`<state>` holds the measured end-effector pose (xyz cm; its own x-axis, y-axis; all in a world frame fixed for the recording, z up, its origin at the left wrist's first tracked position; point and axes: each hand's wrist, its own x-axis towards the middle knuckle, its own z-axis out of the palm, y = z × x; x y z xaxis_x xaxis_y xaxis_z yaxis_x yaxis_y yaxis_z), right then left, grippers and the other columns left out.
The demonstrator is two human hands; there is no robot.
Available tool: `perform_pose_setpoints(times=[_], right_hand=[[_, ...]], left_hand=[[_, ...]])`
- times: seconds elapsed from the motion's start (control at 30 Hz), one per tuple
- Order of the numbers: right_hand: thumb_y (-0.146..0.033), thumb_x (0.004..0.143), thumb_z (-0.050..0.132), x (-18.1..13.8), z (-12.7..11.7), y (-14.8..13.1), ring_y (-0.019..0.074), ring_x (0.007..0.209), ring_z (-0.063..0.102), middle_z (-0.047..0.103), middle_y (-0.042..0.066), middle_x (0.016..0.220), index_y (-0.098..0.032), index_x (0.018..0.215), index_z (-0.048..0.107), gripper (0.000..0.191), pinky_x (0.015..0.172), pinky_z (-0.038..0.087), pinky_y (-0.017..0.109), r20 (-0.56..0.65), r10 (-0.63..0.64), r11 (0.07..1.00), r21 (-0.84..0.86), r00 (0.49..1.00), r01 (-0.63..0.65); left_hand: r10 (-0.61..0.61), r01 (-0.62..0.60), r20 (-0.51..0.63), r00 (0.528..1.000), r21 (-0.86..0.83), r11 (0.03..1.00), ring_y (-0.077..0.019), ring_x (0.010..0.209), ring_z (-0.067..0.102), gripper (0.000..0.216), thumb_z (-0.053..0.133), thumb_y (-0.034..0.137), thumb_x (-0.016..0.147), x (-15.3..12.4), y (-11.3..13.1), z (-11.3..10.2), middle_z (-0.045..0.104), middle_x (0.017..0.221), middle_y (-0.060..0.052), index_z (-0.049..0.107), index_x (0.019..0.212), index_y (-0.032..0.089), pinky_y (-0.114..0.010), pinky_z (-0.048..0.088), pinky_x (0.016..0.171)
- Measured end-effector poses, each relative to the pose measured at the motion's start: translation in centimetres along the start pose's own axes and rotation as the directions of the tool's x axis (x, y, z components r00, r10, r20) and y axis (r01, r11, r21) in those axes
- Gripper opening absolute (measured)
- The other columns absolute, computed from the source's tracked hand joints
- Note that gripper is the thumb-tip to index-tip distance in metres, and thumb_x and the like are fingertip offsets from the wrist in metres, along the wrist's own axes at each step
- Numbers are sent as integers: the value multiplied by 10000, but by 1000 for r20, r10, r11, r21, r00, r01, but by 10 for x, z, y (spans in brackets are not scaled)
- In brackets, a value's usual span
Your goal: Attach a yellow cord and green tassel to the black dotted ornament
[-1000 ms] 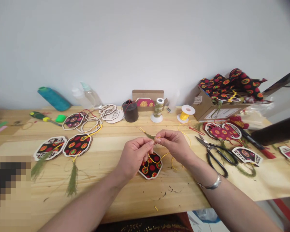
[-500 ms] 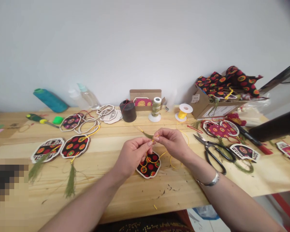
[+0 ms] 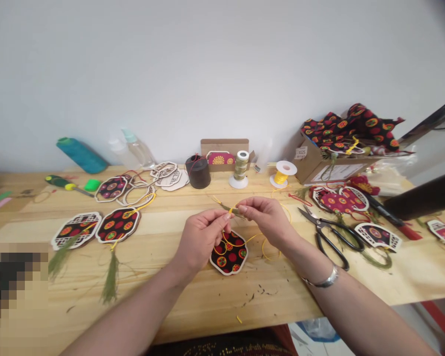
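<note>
My left hand (image 3: 202, 237) and my right hand (image 3: 269, 217) meet above the middle of the wooden table (image 3: 207, 301). Both pinch a thin yellow cord (image 3: 241, 243) and a small green tassel (image 3: 228, 207) between the fingertips. The cord loops down to a black ornament with red and yellow dots (image 3: 230, 253) lying flat just beneath the hands. A silver bracelet (image 3: 324, 282) sits on my right wrist.
Black scissors (image 3: 332, 237) lie right of my hands. Finished ornaments with green tassels (image 3: 96, 227) lie at the left. Spools of thread (image 3: 241, 168), a yellow cord reel (image 3: 283, 174), a dark cup (image 3: 198, 171) and a box of patterned fabric (image 3: 341, 148) line the back.
The hands stay together over the ornament, with only small finger shifts on the cord and tassel. The view moved slightly.
</note>
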<state>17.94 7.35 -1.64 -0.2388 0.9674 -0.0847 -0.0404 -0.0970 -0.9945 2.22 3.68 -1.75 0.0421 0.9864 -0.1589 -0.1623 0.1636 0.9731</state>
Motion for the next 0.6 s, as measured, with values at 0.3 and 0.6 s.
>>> perform_pose_setpoints(times=[0.3, 0.6], right_hand=[[-378, 782, 631, -8, 3, -6, 78, 535, 479, 568, -9, 642, -127, 886, 645, 272, 515, 385, 215, 462, 166, 984, -130, 871, -119], [-297, 782, 593, -4, -4, -9, 47, 470, 301, 388, -69, 503, -138, 600, 564, 243, 469, 239, 213, 335, 69, 952, -303, 940, 38]], left_hand=[[20, -28, -85, 996, -93, 995, 0, 394, 348, 120, 674, 246, 731, 4, 2, 0, 590, 588, 17, 695, 724, 128, -137, 256, 373], [21, -35, -122, 992, -108, 994, -1, 399, 325, 129, 679, 248, 734, 5, 2, 0, 642, 657, -7, 704, 779, 130, -149, 231, 373]])
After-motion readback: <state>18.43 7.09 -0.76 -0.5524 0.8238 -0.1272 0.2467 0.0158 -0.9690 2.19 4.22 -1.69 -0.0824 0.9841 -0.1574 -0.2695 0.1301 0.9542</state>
